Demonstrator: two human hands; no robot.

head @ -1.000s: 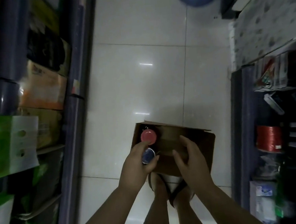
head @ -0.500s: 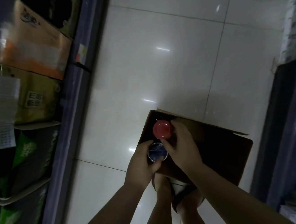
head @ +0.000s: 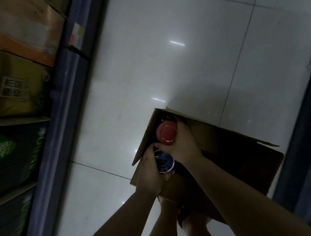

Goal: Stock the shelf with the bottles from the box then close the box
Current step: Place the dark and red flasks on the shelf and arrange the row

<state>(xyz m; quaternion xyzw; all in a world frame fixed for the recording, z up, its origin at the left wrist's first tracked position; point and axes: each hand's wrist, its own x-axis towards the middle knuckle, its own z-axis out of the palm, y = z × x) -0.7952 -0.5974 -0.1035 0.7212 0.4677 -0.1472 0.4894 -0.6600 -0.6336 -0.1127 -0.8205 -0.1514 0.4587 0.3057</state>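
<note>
Count: two bottles visible, one cardboard box (head: 220,149), two hands. Red-capped bottle (head: 166,134) and dark-capped bottle (head: 164,162) both sit in the box's left end (rest of the interior too dark to read). Right hand (head: 182,145) clamped round the red-capped one, left hand (head: 149,172) clamped round the dark-capped one, hands touching. Box stands open on white tile floor (head: 146,71). Left shelf (head: 61,117) packed with cartons; another dark rack at right.

Over the open box (head: 229,148), the right hand (head: 183,143) grips a red-capped bottle (head: 166,134), the left hand (head: 148,173) a silver-capped bottle (head: 164,163).
</note>
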